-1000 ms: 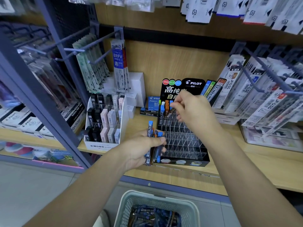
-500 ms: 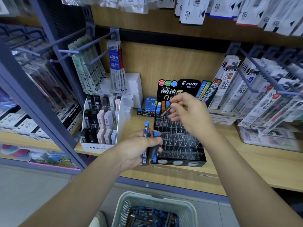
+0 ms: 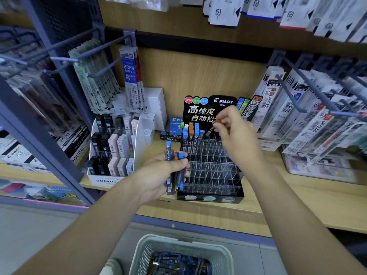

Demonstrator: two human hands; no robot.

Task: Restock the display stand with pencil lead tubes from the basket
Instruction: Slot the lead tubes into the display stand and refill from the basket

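A black Pilot display stand (image 3: 210,195) with a clear slotted grid sits on the wooden shelf. Several blue- and orange-capped lead tubes (image 3: 191,133) stand in its back left slots. My right hand (image 3: 236,133) pinches one orange-capped lead tube (image 3: 214,127), tilted, above the back row. Left of the stand's front, my left hand (image 3: 158,175) grips a bundle of lead tubes (image 3: 178,169) with blue and orange caps. On the floor below stands a pale basket (image 3: 224,253) holding several more tubes.
A white Mono eraser box (image 3: 137,139) stands left of the stand. Hanging refill packs (image 3: 131,76) on metal hooks jut out at the upper left and right (image 3: 309,100). Small Pilot lead boxes (image 3: 174,126) lie behind the stand. A grey shelf post (image 3: 39,139) crosses the left.
My right hand has lifted the orange-capped tube slightly and shifted right along the back row. My left hand keeps its bundle in about the same place.
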